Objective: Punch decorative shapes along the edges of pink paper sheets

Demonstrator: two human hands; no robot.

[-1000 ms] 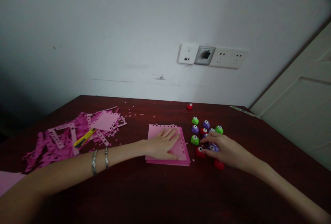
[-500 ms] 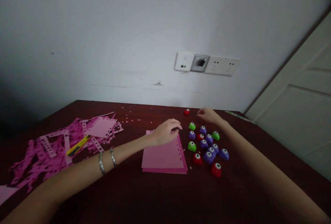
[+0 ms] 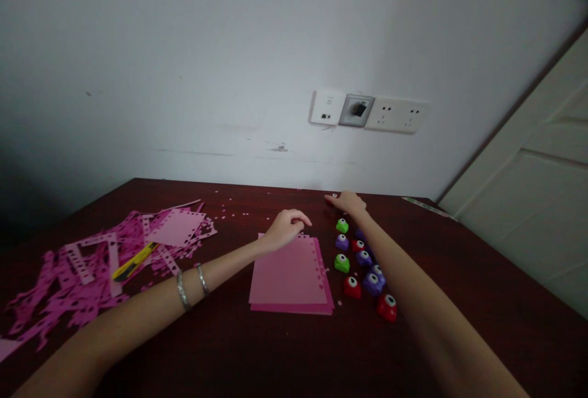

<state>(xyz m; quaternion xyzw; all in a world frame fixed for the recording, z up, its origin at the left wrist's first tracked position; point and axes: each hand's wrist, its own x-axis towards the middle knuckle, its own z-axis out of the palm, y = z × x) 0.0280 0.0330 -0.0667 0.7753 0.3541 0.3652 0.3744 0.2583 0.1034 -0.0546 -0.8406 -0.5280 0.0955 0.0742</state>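
Note:
My left hand (image 3: 283,230) is over the far edge of a stack of pink paper sheets (image 3: 287,278), its fingers loosely bent and apart with nothing in them. Punched holes run along the top and right edges of the sheets. At the back of the table, the fingers of my right hand (image 3: 351,203) are around a small red paper punch (image 3: 334,195); mostly its white top shows. Nearer me stand several more punches: a green punch (image 3: 342,262), a purple punch (image 3: 372,283) and a red punch (image 3: 387,307) among them. My right forearm hides some of this group.
A heap of punched pink paper strips (image 3: 92,263) covers the left side, with a yellow utility knife (image 3: 135,262) on it. Tiny paper bits lie scattered behind. A flat pale strip (image 3: 427,207) lies at the back right. The wall (image 3: 229,79) rises behind the table.
My right hand has moved left onto the red punch at the back, and its forearm now covers part of the group. My left hand has shifted slightly left.

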